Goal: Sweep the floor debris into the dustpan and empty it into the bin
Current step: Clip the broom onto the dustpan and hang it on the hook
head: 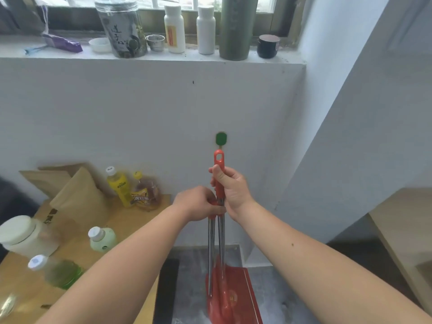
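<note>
Two metal poles with red grips stand upright together against the white wall. My right hand (230,187) is closed around the taller red handle (219,160), the one with a hanging hole at its top. My left hand (198,203) grips the shorter red grip just below and to the left. Both poles run down to a red dustpan (243,293) resting on the grey floor. I cannot tell which pole belongs to the broom; no bristles show. Neither debris nor a bin is in sight.
A green hook (221,138) is fixed to the wall just above the handles. Left stands a wooden table (131,220) with drink bottles (118,185), a white jar and a paper bag. The windowsill (149,56) above holds jars and bottles. A wooden surface (402,220) juts in at right.
</note>
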### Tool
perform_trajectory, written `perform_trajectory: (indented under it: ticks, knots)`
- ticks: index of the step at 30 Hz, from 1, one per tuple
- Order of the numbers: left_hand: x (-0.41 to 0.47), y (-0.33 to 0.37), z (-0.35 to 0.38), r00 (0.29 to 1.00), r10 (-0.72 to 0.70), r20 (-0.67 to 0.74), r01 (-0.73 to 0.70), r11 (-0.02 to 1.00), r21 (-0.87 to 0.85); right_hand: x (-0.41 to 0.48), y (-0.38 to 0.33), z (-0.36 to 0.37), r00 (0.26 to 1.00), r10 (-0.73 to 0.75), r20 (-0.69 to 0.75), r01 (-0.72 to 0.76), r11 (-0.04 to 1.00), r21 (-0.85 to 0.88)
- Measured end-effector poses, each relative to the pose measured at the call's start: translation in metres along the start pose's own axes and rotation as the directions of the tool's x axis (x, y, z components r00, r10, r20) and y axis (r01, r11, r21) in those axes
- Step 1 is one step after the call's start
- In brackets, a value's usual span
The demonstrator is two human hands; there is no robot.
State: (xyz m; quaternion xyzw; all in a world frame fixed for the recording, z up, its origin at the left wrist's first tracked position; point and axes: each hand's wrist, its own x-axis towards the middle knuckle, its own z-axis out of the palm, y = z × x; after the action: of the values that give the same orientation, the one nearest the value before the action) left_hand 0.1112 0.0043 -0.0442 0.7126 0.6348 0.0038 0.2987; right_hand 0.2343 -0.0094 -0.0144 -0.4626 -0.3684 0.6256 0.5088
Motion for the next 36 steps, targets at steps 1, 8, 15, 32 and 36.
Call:
perform_trajectory:
  ticks: [1,8,15,32,36]
  knots:
    - [0.008,-0.002,0.000,1.000,0.004,0.016,-0.004,1.000,-0.014,0.006,0.002,0.001,1.000,-0.003,-0.030,0.003,1.000,0.010]
    - [0.065,-0.004,-0.004,0.995,0.026,0.097,-0.021,0.999,-0.049,0.061,0.016,-0.006,0.986,0.013,-0.167,-0.008,1.000,0.029]
    - [0.108,-0.006,0.003,0.977,-0.014,0.211,0.018,1.000,-0.020,0.103,0.033,-0.020,0.969,0.110,-0.223,-0.094,0.992,0.079]
    - [0.169,-0.038,0.021,0.961,-0.058,0.269,0.049,0.998,0.041,0.159,0.072,-0.019,0.924,0.236,-0.300,-0.207,0.970,0.125]
    - [0.181,-0.049,0.025,0.955,-0.031,0.294,0.023,0.999,0.031,0.165,0.081,-0.021,0.922,0.244,-0.299,-0.214,0.968,0.132]
